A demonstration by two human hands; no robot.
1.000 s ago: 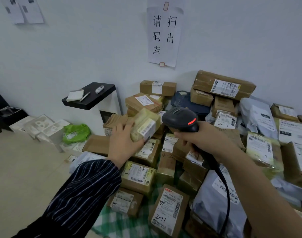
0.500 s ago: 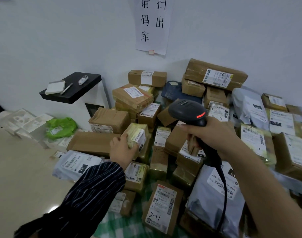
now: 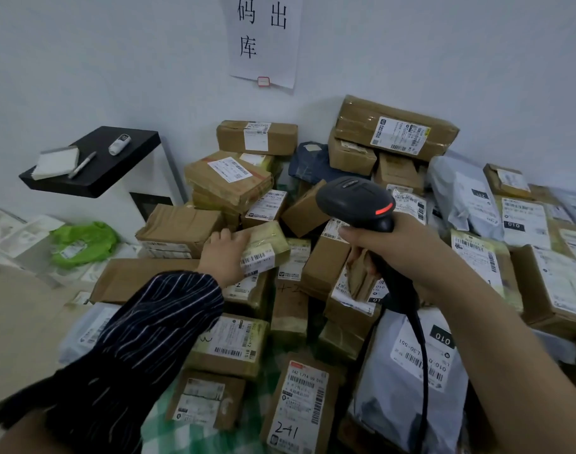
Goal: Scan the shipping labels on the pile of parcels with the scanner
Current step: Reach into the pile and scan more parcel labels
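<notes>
So the pile of parcels (image 3: 319, 263) takes up most of the view: brown boxes and grey bags heaped against a white wall, nearly all with white barcode labels. A big grey mailer bag (image 3: 407, 362) lies at the front right, and a box marked 241 (image 3: 299, 404) sits beside it on a green checked cloth. Off to the left there's a black shelf (image 3: 93, 165), and a paper sign (image 3: 263, 40) hangs on the wall above the heap.

The scanner (image 3: 355, 201) is black with a red light glowing on its back. It's held over the middle of the pile, with its cable hanging down. The right hand (image 3: 394, 253) is wrapped tight round its handle.

Just left of it, the left hand (image 3: 224, 257) grips a small yellowish parcel (image 3: 267, 244) by one end, label facing up. Can't tell if it's resting on the pile or lifted.

A pen (image 3: 82, 164) lies on the shelf.
</notes>
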